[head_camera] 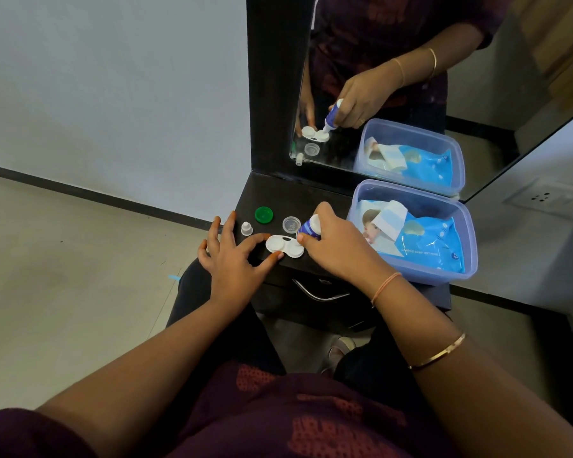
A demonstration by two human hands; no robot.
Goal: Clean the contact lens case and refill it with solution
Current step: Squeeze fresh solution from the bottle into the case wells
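Note:
A white two-well contact lens case (283,246) lies open on the small black table (311,200). My right hand (336,246) is shut on a small blue-and-white solution bottle (309,227), tipped nozzle-down over the case's right well. My left hand (232,256) rests at the case's left end, thumb and forefinger touching it, other fingers spread. Behind the case lie a green cap (264,215), a clear cap (291,224) and a small white bottle cap (246,228).
A translucent blue tub (470,256) holding a pack of baby wet wipes (420,242) stands at the table's right. A mirror (411,77) rises behind it. A drawer handle (318,292) sits below the table edge. Floor lies to the left.

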